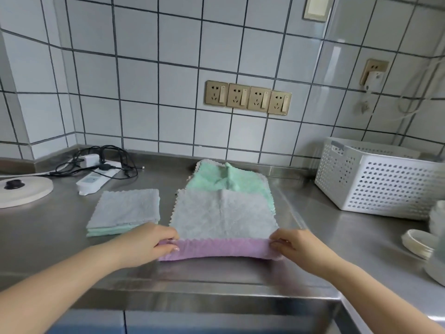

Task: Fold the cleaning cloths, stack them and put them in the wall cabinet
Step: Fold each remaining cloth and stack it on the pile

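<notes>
You are mid-fold on the purple cloth, which lies at the near edge of the steel counter at 6 o'clock. Your left hand pinches its left end and your right hand pinches its right end, fingers curled onto the fabric. Its long axis runs 9 to 3 o'clock. A grey cloth lies just behind it, overlapping a green cloth toward 12 o'clock. The folded stack sits at 10 o'clock. Next, by my judgement, carry both corners evenly toward 12 o'clock, keeping the edges square.
</notes>
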Demonstrator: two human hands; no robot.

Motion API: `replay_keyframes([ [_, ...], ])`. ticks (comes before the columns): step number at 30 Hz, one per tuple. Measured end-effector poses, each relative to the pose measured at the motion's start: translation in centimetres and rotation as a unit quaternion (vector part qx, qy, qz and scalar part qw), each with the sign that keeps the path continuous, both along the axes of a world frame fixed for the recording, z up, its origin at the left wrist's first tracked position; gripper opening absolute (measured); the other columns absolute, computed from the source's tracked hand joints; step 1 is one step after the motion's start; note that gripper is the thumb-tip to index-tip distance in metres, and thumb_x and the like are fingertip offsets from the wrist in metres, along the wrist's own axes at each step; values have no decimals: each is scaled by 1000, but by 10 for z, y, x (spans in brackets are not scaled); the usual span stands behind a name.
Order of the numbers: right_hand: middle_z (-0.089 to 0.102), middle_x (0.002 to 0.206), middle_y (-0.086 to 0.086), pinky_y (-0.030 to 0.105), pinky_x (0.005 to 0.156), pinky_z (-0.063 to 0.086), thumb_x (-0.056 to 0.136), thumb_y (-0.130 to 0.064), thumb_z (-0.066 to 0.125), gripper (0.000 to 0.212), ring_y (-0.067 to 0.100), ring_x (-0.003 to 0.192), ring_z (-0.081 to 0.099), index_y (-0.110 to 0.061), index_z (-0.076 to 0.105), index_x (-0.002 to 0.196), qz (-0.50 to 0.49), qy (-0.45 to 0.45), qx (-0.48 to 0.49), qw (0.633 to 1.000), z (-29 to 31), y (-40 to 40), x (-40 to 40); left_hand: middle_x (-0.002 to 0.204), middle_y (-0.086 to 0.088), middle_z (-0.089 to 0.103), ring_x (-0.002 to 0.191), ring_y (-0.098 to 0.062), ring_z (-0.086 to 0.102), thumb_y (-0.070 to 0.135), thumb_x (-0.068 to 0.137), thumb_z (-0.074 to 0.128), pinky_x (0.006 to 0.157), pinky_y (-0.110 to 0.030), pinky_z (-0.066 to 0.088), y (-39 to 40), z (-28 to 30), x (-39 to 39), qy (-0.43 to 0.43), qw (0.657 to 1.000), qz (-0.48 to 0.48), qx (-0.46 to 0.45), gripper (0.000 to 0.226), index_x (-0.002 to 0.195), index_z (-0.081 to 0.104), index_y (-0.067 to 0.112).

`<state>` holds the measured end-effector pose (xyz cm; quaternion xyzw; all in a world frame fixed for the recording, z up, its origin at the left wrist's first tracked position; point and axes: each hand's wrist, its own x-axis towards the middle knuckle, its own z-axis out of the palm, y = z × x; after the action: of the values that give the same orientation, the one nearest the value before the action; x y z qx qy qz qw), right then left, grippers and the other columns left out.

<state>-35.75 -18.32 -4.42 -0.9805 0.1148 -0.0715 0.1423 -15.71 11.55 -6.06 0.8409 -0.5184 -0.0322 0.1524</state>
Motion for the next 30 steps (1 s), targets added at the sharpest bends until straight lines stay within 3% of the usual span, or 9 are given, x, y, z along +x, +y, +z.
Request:
replay_keyframes([
  [5,67,96,-17,24,83,48,91,-30,54,16,7,91,62,-29,65,102,-19,5,2,1000,4,16,-11,62,10,41,59,-5,37,36,93,51,57,-22,26,11,0,-14,43,998,23,-26,28,72,45,19],
  [9,62,83,-22,14,71,43,90,-36,56,10,3,81,59,-36,65,93,-16,63,20,998,6,19,-18,68,9,35,61,-2,32,36,94,50,58,-20,25,16,3,-19,126,992,22,-19,30,76,44,12],
  [12,64,85,-20,17,72,44,88,-39,57,8,6,83,61,-42,61,82,-17,115,34,993,6,16,-19,71,7,41,64,-4,38,53,84,54,62,-20,31,16,11,-16,202,979,21,-3,43,78,53,11],
  [16,68,91,-8,20,69,45,90,-31,59,10,12,83,62,-39,62,94,-58,29,85,994,8,5,-5,62,7,42,51,-2,43,35,93,53,53,-17,36,-1,13,-10,178,982,68,-16,27,73,49,17],
  [18,68,94,-4,19,66,44,92,-27,57,19,13,82,62,-34,61,109,-73,-3,123,990,9,-2,7,65,7,49,52,-3,48,28,95,50,51,-17,38,-12,16,-6,168,979,99,-52,17,80,53,20],
  [20,65,95,-3,16,63,44,92,-19,57,27,10,79,59,-26,60,118,-88,-19,148,985,7,-7,21,80,0,58,58,-9,49,22,96,45,54,-21,41,-20,21,-1,172,974,135,-67,9,101,53,23],
  [23,61,91,-4,20,63,41,90,-13,55,30,11,78,55,-20,61,118,-115,-28,147,982,2,-14,45,85,-9,55,55,-17,45,17,96,42,52,-25,45,-32,19,11,204,960,183,-61,28,124,43,19],
  [26,64,103,-3,21,65,39,89,-14,53,30,11,86,54,-23,61,116,-137,-11,113,984,-4,-17,66,86,-9,52,55,-19,45,19,96,42,49,-25,45,-38,15,18,208,953,213,-58,35,131,35,17],
  [30,67,113,-6,17,60,38,89,-20,54,26,12,92,56,-25,61,114,-144,-7,78,987,-13,-21,78,113,-8,50,57,-14,47,26,94,51,50,-24,43,-38,8,24,192,952,229,-64,40,129,36,16],
])
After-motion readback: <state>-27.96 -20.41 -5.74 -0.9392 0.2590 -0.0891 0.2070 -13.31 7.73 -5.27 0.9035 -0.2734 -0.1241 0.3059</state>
